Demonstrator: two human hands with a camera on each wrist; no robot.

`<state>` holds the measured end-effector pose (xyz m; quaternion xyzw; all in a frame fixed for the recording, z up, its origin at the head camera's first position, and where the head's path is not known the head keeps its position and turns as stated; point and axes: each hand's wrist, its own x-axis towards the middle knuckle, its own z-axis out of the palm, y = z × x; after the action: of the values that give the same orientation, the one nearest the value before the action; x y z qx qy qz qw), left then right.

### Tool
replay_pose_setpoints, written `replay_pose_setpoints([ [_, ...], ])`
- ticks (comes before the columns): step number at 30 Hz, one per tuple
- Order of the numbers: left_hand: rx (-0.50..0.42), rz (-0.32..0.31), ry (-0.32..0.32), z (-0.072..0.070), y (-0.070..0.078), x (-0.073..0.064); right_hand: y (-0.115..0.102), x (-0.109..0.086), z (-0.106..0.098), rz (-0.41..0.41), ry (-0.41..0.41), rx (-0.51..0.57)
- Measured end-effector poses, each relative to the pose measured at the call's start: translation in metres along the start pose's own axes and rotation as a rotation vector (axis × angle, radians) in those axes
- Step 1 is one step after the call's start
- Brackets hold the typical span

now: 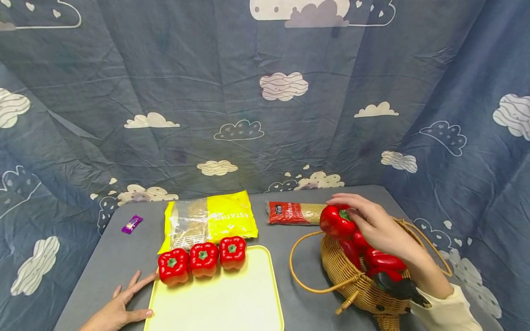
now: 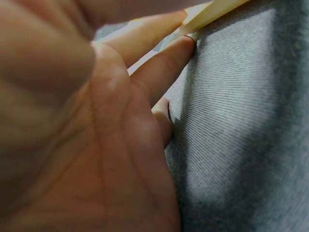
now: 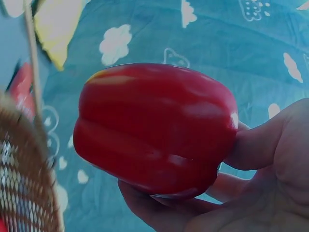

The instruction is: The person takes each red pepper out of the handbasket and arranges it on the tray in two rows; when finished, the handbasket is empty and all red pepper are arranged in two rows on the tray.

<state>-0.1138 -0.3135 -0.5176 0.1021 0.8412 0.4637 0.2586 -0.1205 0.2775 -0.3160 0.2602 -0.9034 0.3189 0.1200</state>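
Note:
My right hand grips a red bell pepper above the rim of a wicker basket; in the right wrist view the bell pepper fills the middle, with thumb and fingers round its stem end. More red vegetables and a dark one lie in the basket. On a pale yellow tray, three red bell peppers stand in a row along the far edge. Fingers spread, my left hand rests at the tray's left edge; the left wrist view shows its palm.
Behind the tray lies a yellow pasta bag. A red-labelled packet of noodles sits farther right. On the left is a small purple wrapper. The basket's looped handle juts toward the tray. Cloud-print cloth hangs behind the grey table.

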Motion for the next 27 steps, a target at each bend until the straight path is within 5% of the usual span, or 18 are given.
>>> replay_pose_setpoints([
  [5, -0.011, 0.007, -0.003, 0.0, 0.0, 0.0, -0.009, 0.01, 0.01, 0.02, -0.055, 0.064],
  [14, -0.023, -0.072, -0.036, -0.004, -0.001, 0.001, -0.024, 0.027, 0.04, 0.051, -0.116, 0.158],
  [27, -0.016, -0.077, -0.028, -0.003, 0.002, 0.001, -0.038, 0.046, 0.088, -0.027, -0.163, 0.166],
])
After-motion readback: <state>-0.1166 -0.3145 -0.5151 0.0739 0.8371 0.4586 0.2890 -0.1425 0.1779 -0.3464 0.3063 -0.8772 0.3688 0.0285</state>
